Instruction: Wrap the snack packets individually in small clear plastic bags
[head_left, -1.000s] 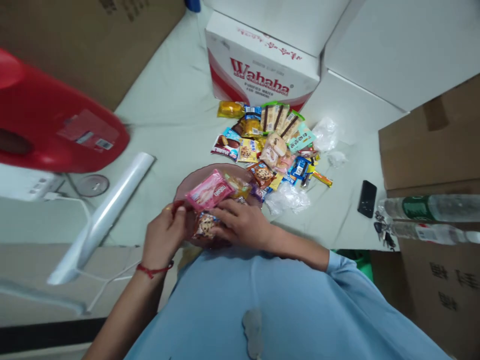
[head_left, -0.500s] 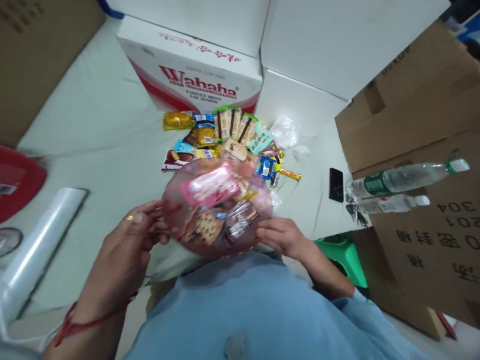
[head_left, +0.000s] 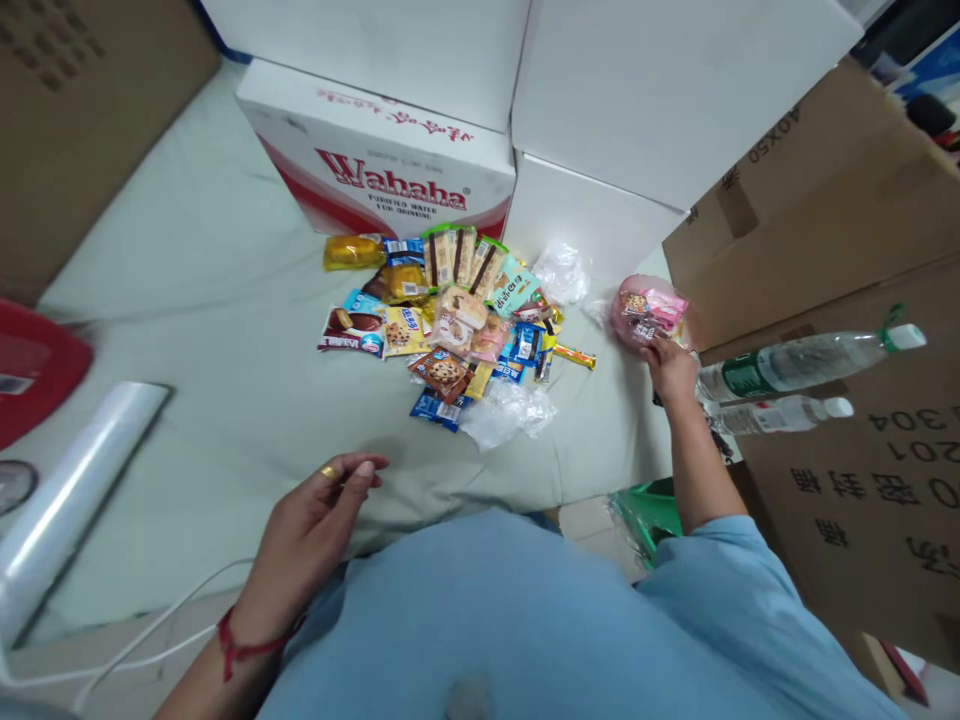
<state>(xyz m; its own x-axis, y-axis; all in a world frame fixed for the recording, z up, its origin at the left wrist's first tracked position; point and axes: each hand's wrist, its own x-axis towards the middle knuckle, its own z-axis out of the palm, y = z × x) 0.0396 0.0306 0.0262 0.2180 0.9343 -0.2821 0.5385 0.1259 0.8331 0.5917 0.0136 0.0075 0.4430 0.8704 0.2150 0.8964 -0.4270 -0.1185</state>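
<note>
Right of the snacks (head_left: 459, 318), the right hand (head_left: 671, 368) has its fingers clamped on a plate (head_left: 643, 284); nearside of the snacks, the left hand (head_left: 319, 515) is empty, fingers loosely apart.

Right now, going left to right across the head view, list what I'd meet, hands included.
Plastic roll → left hand → snack pile → pink bowl, the right hand at its near edge → green-label bottle.
</note>
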